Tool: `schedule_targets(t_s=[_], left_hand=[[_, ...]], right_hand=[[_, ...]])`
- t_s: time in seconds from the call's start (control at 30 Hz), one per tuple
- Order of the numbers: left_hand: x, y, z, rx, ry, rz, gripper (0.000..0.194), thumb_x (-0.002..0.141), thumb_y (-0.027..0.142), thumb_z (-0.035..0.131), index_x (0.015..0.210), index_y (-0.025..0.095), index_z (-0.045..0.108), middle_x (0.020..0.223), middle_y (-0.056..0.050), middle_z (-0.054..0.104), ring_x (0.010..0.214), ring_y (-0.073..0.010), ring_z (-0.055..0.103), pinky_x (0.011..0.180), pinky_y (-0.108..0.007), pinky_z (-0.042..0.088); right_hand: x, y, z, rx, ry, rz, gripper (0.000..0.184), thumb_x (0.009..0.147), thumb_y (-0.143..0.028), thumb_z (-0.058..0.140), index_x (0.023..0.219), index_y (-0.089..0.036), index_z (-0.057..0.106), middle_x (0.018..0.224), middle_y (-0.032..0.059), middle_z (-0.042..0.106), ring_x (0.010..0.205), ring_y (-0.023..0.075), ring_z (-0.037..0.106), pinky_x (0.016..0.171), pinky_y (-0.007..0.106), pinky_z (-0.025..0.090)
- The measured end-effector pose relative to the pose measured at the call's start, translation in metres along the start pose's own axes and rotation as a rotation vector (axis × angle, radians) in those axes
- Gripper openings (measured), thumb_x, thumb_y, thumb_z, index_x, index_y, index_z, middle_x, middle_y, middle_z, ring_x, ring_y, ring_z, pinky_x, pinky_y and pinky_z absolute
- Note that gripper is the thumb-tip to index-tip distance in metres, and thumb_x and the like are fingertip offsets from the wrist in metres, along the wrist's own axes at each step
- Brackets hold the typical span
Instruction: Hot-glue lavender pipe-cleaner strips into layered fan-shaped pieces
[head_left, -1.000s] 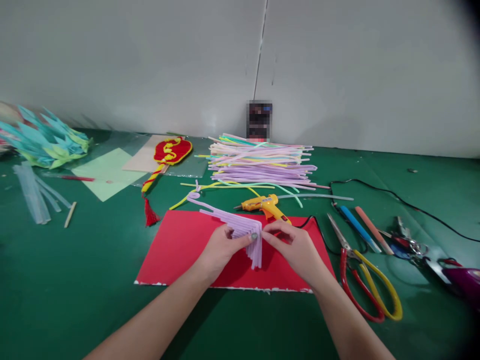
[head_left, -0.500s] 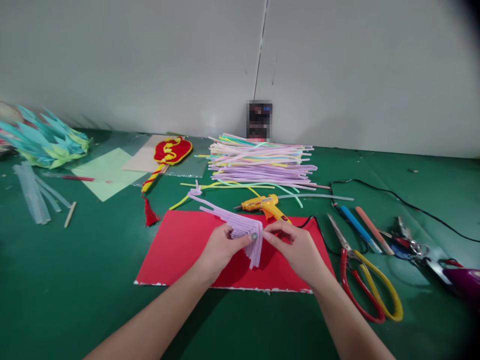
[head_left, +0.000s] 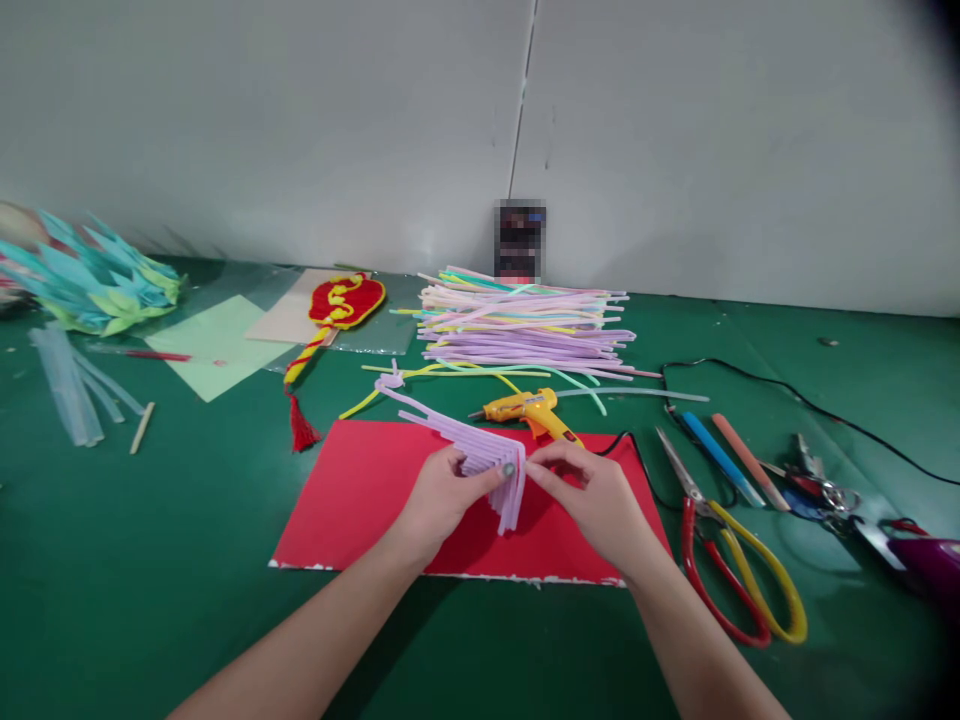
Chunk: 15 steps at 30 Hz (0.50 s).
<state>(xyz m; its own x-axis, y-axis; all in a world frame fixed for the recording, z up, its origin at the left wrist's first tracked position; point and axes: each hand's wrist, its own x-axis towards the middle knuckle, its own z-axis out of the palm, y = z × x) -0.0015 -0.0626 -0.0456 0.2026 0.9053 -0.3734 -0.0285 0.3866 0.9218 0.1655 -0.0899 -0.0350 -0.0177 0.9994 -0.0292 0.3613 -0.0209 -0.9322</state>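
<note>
My left hand (head_left: 450, 495) grips a layered piece of bent lilac pipe cleaners (head_left: 480, 447), its thumb pressed across the front. The strands run side by side, fold at a corner on the right, and hang down in short ends. One longer strand reaches to the upper left and finishes in a curl. At the folded corner, my right hand (head_left: 585, 490) has thumb and index finger pinched together against the lilac edge. Both hands are above a red board (head_left: 360, 500) with chipped white front edges. A yellow hot glue gun (head_left: 529, 408) lies just behind them.
Behind the glue gun is a pile of pastel pipe cleaners (head_left: 525, 320). Red-and-yellow-handled scissors (head_left: 720, 540), a blue stick (head_left: 720, 455) and keys (head_left: 832, 495) lie right. A red tasselled fan (head_left: 345, 302), green paper (head_left: 221, 350) and glue sticks (head_left: 67, 390) lie left.
Almost nothing differs. Both hands keep the same hold on the lilac pipe cleaners, and the view has shifted only very slightly.
</note>
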Motion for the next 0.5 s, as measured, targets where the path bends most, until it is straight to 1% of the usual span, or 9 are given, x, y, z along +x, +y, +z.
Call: schedule_targets(t_s=[0.5], left_hand=[[-0.0004, 0.0010, -0.0007, 0.023, -0.012, 0.008, 0.029, 0.060, 0.032, 0.073, 0.081, 0.013, 0.067, 0.083, -0.006, 0.070, 0.078, -0.0206, 0.063, 0.067, -0.027, 0.047]], right_hand=[[0.0000, 0.0016, 0.0022, -0.002, 0.008, -0.005, 0.016, 0.078, -0.034, 0.059, 0.081, -0.020, 0.064, 0.082, 0.0039, 0.067, 0.080, 0.0182, 0.060, 0.074, 0.031, 0.047]])
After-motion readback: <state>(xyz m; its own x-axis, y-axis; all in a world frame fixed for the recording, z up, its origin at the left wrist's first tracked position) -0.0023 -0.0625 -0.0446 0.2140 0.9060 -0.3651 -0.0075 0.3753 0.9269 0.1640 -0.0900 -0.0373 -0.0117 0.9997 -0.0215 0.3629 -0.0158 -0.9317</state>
